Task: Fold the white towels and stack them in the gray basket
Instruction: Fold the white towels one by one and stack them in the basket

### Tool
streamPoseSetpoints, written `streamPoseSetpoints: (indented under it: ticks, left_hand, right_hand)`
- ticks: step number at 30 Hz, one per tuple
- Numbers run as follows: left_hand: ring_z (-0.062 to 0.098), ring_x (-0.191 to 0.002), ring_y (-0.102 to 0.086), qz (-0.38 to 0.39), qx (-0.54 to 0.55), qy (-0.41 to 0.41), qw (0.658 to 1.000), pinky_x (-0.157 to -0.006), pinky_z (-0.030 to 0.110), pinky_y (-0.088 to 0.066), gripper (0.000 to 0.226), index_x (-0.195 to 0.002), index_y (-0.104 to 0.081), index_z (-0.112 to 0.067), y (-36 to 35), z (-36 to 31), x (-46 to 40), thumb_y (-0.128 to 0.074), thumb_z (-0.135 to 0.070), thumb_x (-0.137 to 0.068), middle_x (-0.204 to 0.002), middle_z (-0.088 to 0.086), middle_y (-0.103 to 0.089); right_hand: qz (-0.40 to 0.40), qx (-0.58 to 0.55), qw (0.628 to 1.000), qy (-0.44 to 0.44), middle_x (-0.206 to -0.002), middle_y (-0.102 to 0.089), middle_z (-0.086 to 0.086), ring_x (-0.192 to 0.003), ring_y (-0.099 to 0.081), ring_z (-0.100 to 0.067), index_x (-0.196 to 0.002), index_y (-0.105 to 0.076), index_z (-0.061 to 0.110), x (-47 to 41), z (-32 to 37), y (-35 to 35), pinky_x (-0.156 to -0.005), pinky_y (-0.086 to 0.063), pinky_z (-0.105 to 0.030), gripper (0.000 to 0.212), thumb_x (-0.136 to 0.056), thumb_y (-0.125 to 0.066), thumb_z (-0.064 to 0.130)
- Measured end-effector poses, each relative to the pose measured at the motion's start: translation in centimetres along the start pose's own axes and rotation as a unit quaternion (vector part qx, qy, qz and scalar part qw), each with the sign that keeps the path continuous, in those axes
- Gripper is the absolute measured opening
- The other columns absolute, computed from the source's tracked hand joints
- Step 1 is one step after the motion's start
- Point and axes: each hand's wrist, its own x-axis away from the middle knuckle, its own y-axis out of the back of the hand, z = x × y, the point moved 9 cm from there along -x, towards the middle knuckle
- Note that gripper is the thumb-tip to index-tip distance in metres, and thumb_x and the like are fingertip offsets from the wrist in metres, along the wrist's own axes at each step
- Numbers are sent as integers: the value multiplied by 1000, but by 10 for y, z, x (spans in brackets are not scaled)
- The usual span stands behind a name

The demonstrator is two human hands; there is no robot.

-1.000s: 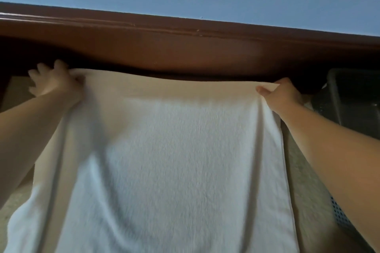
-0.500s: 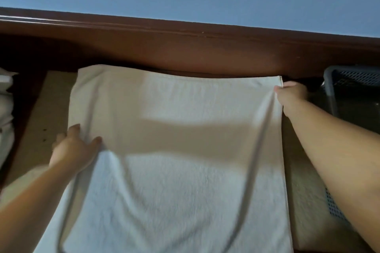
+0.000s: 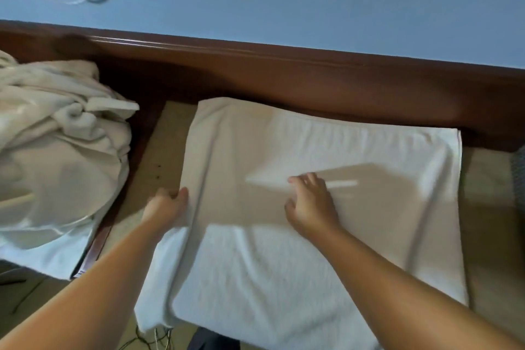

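The left hand (image 3: 167, 207) is curled over the left edge of a white towel (image 3: 284, 264), thumb on top, the edge pinched. The right hand (image 3: 309, 204) is laid on the middle of the towel, fingers loosely spread, nothing gripped. The towel is spread flat on a tan surface (image 3: 162, 150), its far edge close to a dark wooden ledge (image 3: 312, 79). A heap of unfolded towels (image 3: 56, 136) is piled to the left. A sliver of the gray basket (image 3: 518, 176) is seen at the right edge.
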Motion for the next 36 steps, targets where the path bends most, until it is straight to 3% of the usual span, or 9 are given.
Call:
streamPoseSetpoints:
  ticks: [4,7,11,16,21,23,25,30,36]
  left_hand:
    - [35,-81,-67,33,28,-27,999,-67,33,-43,62,-90,-70,-1,3,-38,-17,-53,-60,-99,-85,16,-70]
    - [37,-90,-68,45,45,-75,995,-74,36,-48,55,-83,-70,-4,7,-72,-44,-55,-54,-101,-89,16,-71]
    - [32,-90,-65,35,26,-116,992,-80,38,-54,54,-102,-66,-4,18,-120,-82,-54,-57,-101,-96,11,-66]
    - [28,-95,-62,67,56,-124,988,-89,42,-56,44,-116,-55,-10,28,-174,-115,-54,-52,-103,-97,7,-59]
    - [38,-127,-57,54,80,-166,981,-99,39,-48,48,-147,-42,-6,42,-207,-150,-49,-31,-107,-140,18,-57]
    - [37,-124,-59,28,121,-199,972,-95,38,-46,41,-143,-43,-8,52,-215,-159,-50,-23,-105,-127,14,-61]
    - [36,-115,-61,25,151,-218,964,-88,36,-45,30,-131,-49,-8,56,-215,-161,-52,-20,-104,-109,9,-61]
    - [30,-121,-58,131,147,-130,972,-95,37,-49,55,-142,-49,-10,43,-177,-139,-59,-46,-101,-131,5,-58]
    - [26,-98,-66,265,103,-44,958,-89,42,-58,28,-113,-66,-14,30,-66,-82,-74,-31,-93,-107,8,-68]
  right_hand:
    - [85,66,994,-11,-165,-24,1,-149,-25,-27,-156,-33,38,7,56,-53,-118,-31,-44,64,-97,-57,39]
    - [108,97,987,-68,-170,-12,-4,-153,-15,-35,-159,-25,44,-1,66,-70,-123,-22,-53,73,-97,-64,43]
    - [145,117,976,-116,-166,-11,-6,-154,-12,-37,-157,-23,45,-8,69,-80,-118,-28,-63,82,-92,-72,45]
    - [104,126,976,-146,-158,-16,0,-148,-17,-30,-149,-29,48,-9,72,-80,-104,-44,-55,75,-89,-74,41]
    - [88,121,980,-132,-148,-24,4,-139,-25,-26,-144,-35,48,-14,69,-78,-93,-54,-47,77,-82,-81,42]
    - [86,121,980,-133,-147,-23,6,-140,-24,-25,-144,-36,49,-13,68,-76,-93,-54,-44,77,-82,-81,42]
    - [85,118,980,-136,-148,-21,7,-141,-22,-24,-144,-36,51,-12,68,-75,-95,-53,-44,77,-83,-81,42]
    - [95,91,979,-154,-157,-17,3,-149,-16,-25,-149,-34,50,-7,67,-77,-106,-46,-49,79,-85,-80,39]
    - [117,121,967,-194,-172,16,5,-159,10,-29,-160,-7,52,8,69,-91,-121,-12,-67,80,-103,-61,33]
